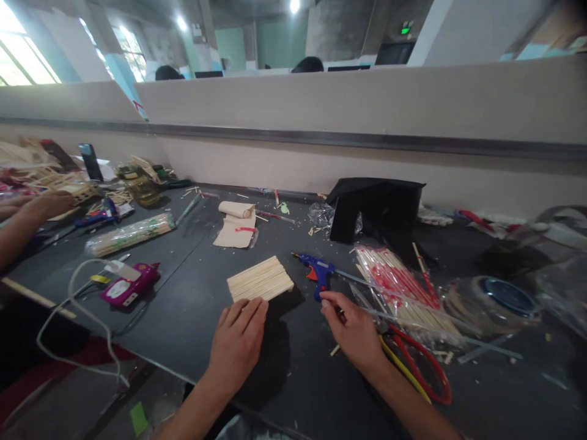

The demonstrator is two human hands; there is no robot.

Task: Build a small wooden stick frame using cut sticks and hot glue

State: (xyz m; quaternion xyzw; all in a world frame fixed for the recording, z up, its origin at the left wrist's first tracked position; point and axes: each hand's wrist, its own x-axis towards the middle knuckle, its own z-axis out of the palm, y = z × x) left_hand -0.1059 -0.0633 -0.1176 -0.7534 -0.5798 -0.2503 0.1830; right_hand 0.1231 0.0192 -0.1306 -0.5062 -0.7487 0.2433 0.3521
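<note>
A small panel of pale wooden sticks lies on the dark table. My left hand touches its near edge, fingers together and bent over it. To the right, a blue glue gun with an orange trigger lies with its nozzle toward the upper left. My right hand has its thumb and forefinger at the end of the gun's handle, the other fingers curled. Clear glue sticks and red-handled pliers are beside my right hand.
Bagged red-tipped sticks and a clear jar stand right. A black folded sheet and brown paper are behind. Left are wrapped sticks, a magenta power strip with a cable, and another person's hand.
</note>
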